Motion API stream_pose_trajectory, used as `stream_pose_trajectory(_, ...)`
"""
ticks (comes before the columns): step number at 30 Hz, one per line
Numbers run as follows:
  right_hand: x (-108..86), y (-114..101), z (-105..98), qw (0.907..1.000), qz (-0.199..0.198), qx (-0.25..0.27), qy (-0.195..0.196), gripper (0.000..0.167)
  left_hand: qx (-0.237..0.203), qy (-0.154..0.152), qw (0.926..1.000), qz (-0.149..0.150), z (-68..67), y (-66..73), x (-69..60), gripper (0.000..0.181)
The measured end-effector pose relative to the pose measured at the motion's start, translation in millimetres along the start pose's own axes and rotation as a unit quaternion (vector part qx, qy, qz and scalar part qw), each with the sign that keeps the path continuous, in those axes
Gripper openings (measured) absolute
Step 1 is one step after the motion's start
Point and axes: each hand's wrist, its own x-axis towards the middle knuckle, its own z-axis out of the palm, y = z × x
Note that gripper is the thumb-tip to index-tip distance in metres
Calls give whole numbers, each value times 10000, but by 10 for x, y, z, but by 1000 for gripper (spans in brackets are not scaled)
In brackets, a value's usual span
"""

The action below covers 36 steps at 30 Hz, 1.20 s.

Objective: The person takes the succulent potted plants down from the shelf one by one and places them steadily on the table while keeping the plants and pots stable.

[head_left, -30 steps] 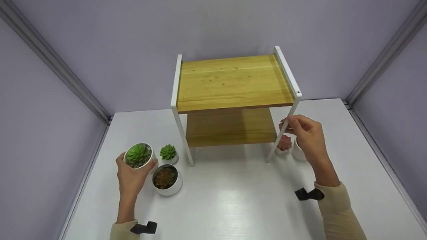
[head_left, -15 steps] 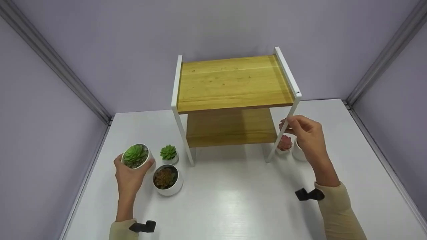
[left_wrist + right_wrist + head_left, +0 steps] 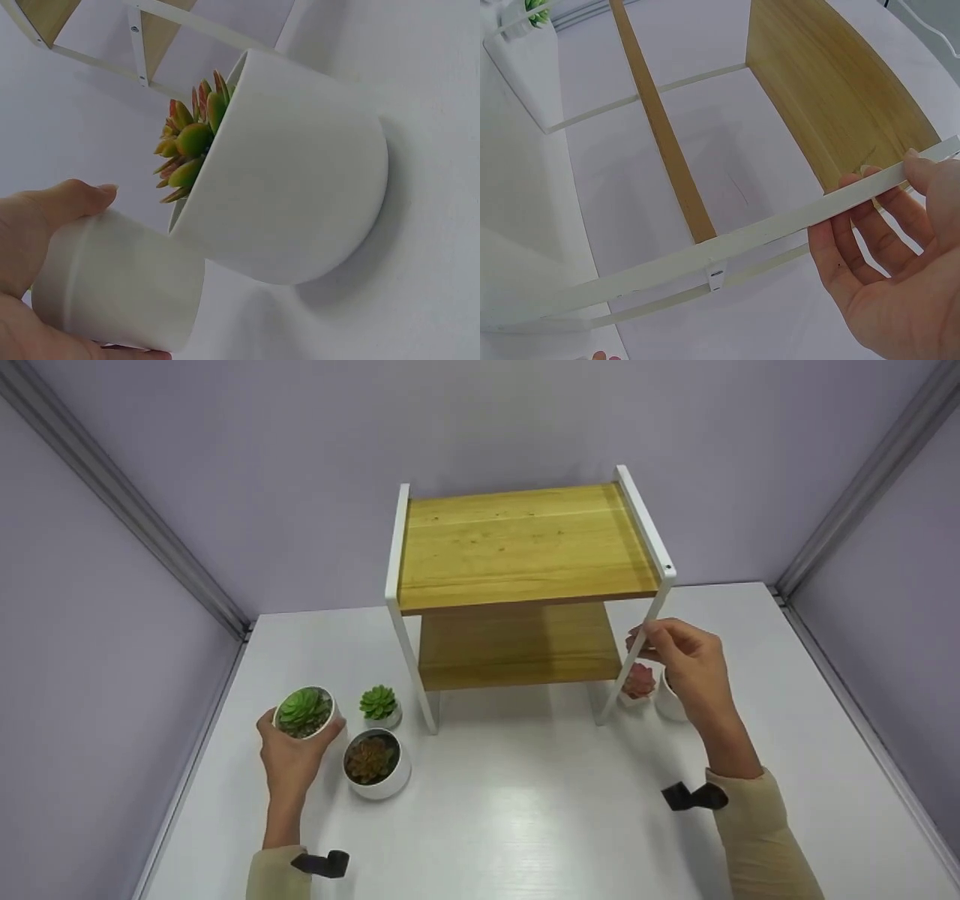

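My left hand (image 3: 291, 765) holds a white pot with a green succulent (image 3: 303, 711), thumb and fingers curled round its sides. In the left wrist view that white pot (image 3: 127, 277) is tipped beside a larger white pot with a reddish-green succulent (image 3: 292, 172). A two-tier wooden shelf (image 3: 517, 547) with white side frames stands at the back. My right hand (image 3: 690, 667) pinches the white front right leg (image 3: 621, 682) of the shelf between thumb and fingers, and the right wrist view shows the fingertips (image 3: 821, 236) behind that bar.
A small potted green succulent (image 3: 378, 703) stands left of the shelf, behind the brownish potted succulent (image 3: 371, 760). On the right, near the shelf leg, are a pink succulent (image 3: 639, 682) and another white pot (image 3: 670, 703), partly behind my hand. Pale walls enclose the white table (image 3: 510, 810).
My left hand has shifted slightly left with the potted green succulent, away from the other two pots. The right hand keeps its hold on the shelf leg; the shelf stays put.
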Motion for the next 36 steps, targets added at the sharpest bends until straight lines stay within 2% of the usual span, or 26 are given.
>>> stream_pose_trajectory(8,14,7,-3,10000,-45,-25,-18,43,-28,55,10000,-71,84,-71,56,114)
stream_pose_trajectory(17,16,5,-8,9998,82,-178,11,41,-33,5,9999,-114,166,-106,116,117)
stream_pose_trajectory(23,10,12,-5,9997,121,-216,-5,42,-35,1,10000,-54,207,-124,145,117)
stream_pose_trajectory(36,12,14,-28,9999,24,137,-24,41,-58,22,9999,-105,276,-220,136,116)
